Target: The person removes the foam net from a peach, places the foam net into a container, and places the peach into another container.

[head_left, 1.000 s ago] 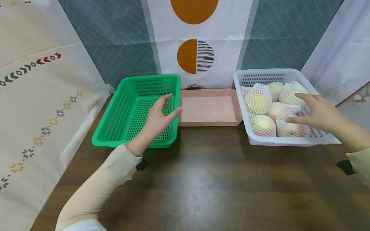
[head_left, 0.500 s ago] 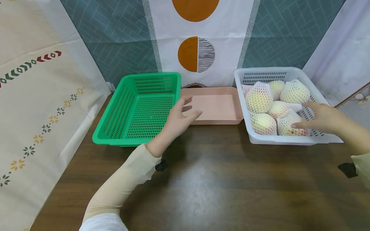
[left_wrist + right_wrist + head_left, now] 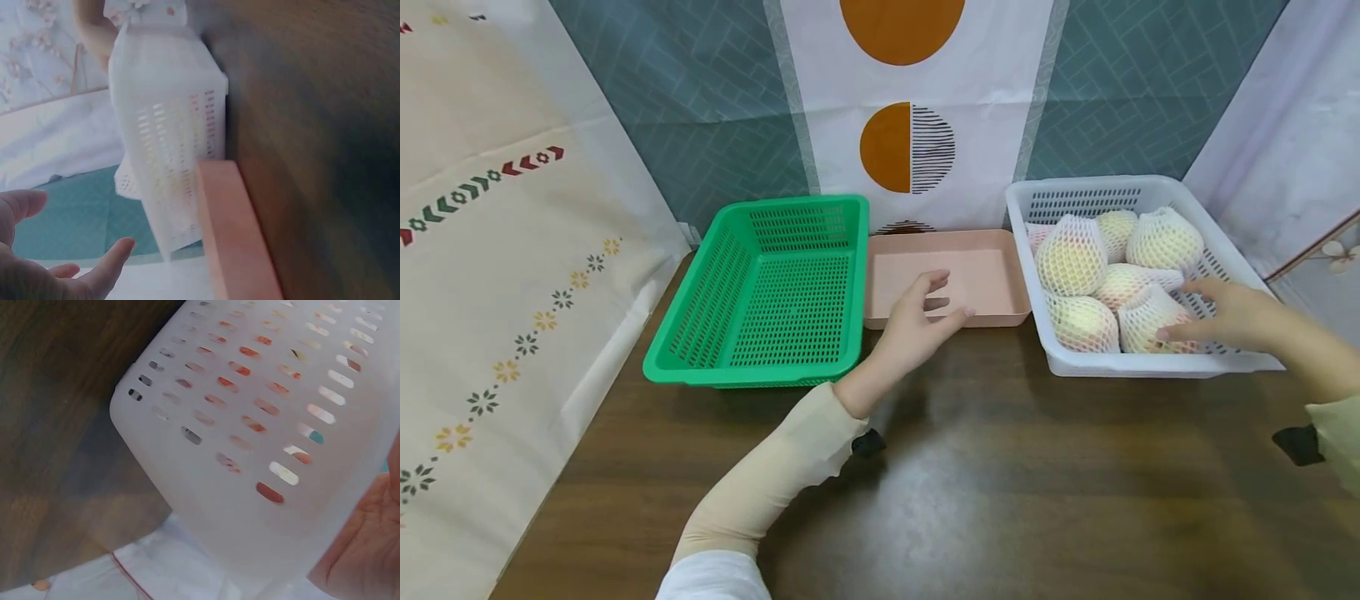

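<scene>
My right hand [image 3: 1232, 315] is inside the white basket [image 3: 1138, 364], at the right side of a yellow and red fruit in a white foam net [image 3: 1152, 318]. The thumb overlaps that fruit's edge, while the fingers are spread from it; contact cannot be made out. In the right wrist view, the basket wall hides most of the hand. My left hand [image 3: 917, 325], with nothing in it, hovers over the front of the pink tray [image 3: 992, 287]. Its thumb and fingers are apart in the left wrist view. Several other netted fruits [image 3: 1071, 254] share the basket.
A green basket [image 3: 752, 375] with slotted walls stands left of the pink tray. The tray lies between the two baskets on the brown wooden table [image 3: 1000, 483]. Patterned cloths [image 3: 700, 108] hang behind and at both sides.
My left hand has moved right, from over the green basket to the tray's front. My right hand has lowered slightly beside the front right fruit.
</scene>
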A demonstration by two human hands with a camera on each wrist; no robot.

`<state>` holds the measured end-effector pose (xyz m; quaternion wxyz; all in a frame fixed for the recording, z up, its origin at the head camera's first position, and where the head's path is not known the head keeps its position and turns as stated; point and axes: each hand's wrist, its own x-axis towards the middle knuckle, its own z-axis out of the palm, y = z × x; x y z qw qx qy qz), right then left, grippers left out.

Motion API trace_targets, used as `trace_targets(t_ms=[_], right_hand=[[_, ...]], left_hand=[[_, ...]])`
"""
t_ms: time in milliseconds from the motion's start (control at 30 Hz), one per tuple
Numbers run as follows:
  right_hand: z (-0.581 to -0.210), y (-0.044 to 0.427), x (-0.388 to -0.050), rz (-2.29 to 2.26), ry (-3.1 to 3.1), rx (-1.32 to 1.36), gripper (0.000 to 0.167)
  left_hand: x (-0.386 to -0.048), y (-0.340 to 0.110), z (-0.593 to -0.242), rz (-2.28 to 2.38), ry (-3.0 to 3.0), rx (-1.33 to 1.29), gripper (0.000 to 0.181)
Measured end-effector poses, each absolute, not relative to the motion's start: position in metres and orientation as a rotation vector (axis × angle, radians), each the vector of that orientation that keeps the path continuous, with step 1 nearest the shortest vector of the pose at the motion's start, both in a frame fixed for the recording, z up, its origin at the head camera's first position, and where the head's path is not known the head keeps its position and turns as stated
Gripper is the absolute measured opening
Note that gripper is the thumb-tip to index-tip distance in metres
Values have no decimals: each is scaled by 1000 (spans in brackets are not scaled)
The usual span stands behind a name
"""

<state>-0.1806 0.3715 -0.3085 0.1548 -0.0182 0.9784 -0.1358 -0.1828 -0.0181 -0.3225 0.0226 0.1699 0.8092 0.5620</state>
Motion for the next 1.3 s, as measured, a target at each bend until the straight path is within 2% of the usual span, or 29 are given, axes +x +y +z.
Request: trace_targets(t_ms=[600, 900, 1300], right_hand=[[-327, 371, -183, -410, 2791, -100, 95], [-330, 371, -185, -474, 2766, -67, 95], [-334, 371, -189, -535, 2741, -109, 93]], left_hand=[[-186, 38, -346, 1967, 2119, 303, 61], [-186, 62, -347, 2012, 1969, 260, 65], [-187, 83, -349, 2112, 1834, 192, 60]])
